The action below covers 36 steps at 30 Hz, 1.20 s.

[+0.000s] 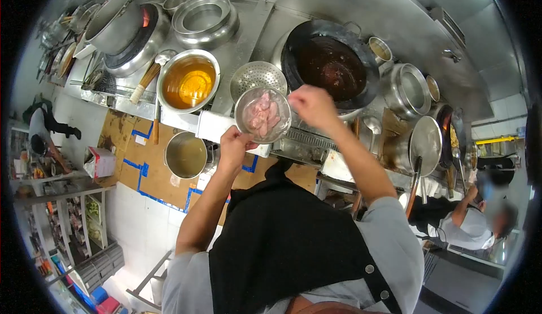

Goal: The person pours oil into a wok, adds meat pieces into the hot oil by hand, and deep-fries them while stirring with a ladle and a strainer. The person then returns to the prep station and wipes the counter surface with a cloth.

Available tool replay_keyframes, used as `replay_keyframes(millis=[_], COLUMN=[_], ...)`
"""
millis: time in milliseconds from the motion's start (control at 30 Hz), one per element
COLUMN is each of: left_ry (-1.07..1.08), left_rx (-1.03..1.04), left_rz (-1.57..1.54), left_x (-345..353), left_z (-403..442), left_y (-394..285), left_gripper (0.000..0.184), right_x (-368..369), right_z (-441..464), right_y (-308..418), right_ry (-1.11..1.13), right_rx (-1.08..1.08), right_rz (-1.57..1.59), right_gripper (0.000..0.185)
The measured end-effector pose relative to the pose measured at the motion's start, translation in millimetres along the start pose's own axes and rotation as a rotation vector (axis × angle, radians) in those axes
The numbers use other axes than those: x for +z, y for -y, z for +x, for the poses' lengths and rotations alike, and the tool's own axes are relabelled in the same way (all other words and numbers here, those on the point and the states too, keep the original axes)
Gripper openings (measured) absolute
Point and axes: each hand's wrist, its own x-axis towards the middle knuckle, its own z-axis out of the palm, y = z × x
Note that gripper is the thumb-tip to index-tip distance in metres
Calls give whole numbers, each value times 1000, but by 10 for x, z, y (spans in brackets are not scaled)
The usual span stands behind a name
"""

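Note:
My left hand [232,149] grips the near left rim of a round, see-through-looking bowl [241,126]. Several pale pink pieces of raw meat [263,113] lie inside it. Just right of the bowl, my right hand [311,106] is held with its fingers curled together, slightly blurred; whatever they may hold cannot be made out. Beyond that hand sits a large black wok [291,60] with dark liquid [332,68] in it. A perforated metal strainer [257,78] lies behind the bowl, partly covered by it.
Left of the strainer stands a metal basin [162,82] of amber oil. A pot of cloudy liquid [186,155] is lower left. Another burner holds a big pot [113,23]. Steel pots [407,91] line the right side. A co-worker [466,223] stands at far right.

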Motion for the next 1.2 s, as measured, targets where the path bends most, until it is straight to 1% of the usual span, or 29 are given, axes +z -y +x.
replay_keyframes(millis=[33, 67, 100, 200, 233, 267, 300, 400, 433, 533, 567, 633, 667, 733, 767, 800, 867, 933, 1033, 1133, 1200], left_ry=[14, 29, 42, 90, 80, 93, 102, 114, 121, 137, 140, 127, 119, 140, 148, 133, 85, 72, 79, 79, 58], left_rx=[22, 44, 80, 182, 136, 133, 132, 126, 109, 54, 29, 5, -7, -76, -113, -98, -69, -78, -91, -93, -91], left_rz=[21, 48, 102, 182, 187, 195, 199, 241, 268, 287, 280, 223, 196, 164, 143, 85, -27, -11, -33, -118, -94], left_x=[53, 90, 120, 110, 129, 114, 84, -34, -76, -95, -85, -53, -42, -17, 14, 85, 227, 297, 446, 571, 605], left_z=[-93, -183, -260, -402, -492, -567, -623, -766, -783, -745, -729, -577, -481, -332, -263, -196, -22, 118, 251, 434, 494], left_y=[-66, -103, -105, 88, 76, 114, 137, 239, 280, 273, 274, 320, 324, 271, 272, 272, 255, 203, 116, 81, 57], left_gripper=[10, 11, 16, 17, 18, 19, 20, 21, 21, 20, 20, 20, 20, 9, 10, 8, 11, 7, 8, 10, 9], right_x=[115, 312, 363, 563, 709, 915, 965, 996, 1077, 1093, 1100, 1022, 957, 676, 581, 495, 303, 80, -15, -211, -429], right_z=[-84, -162, -215, -441, -541, -659, -744, -939, -984, -993, -1000, -938, -891, -773, -708, -639, -498, -301, -20, 143, 233], right_y=[228, 294, 496, 959, 1002, 980, 1044, 1128, 1028, 894, 850, 834, 811, 870, 812, 730, 618, 504, 87, -83, -92], right_ry=[54, 19, 57, -24, -106, -181, -249, -104, -234, -184, -182, -174, -160, -129, -118, -101, -90, -109, -17, 18, -2], right_rx=[76, 130, 240, 357, 280, 204, 123, 271, 212, 299, 292, 274, 318, 409, 382, 357, 283, 181, 46, -8, 65], right_rz=[6, -50, -51, 34, -18, -72, -130, -134, -113, -67, -50, -14, 44, 159, 175, 192, 241, 304, -108, 35, 186], right_gripper=[20, 19, 19, 16, 16, 15, 14, 12, 11, 9, 10, 11, 12, 14, 14, 14, 13, 11, 7, 7, 8])
